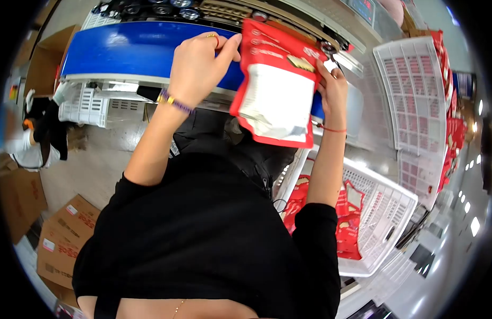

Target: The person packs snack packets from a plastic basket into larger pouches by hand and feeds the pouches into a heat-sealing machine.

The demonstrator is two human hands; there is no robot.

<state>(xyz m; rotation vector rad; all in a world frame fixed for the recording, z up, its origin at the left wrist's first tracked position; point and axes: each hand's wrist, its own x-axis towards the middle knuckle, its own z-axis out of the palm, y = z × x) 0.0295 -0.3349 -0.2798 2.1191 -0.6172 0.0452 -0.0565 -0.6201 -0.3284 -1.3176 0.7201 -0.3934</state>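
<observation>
A red pouch (278,90) with a large pale panel hangs upright in front of me, above the edge of a blue-fronted machine. My right hand (332,90) grips its right edge, thumb on the printed face. At the pouch's upper left edge is my left hand (200,64), closed, with its back toward me and the thumb pointing at the pouch. The fingertips of that hand are curled out of sight, so I cannot tell whether they hold anything.
The machine's blue panel (118,50) spans the front, with rollers and knobs behind it. A white crate (384,212) with red pouches stands at lower right. More white crates (410,90) are at right. Cardboard boxes (65,244) and another person (44,133) are at left.
</observation>
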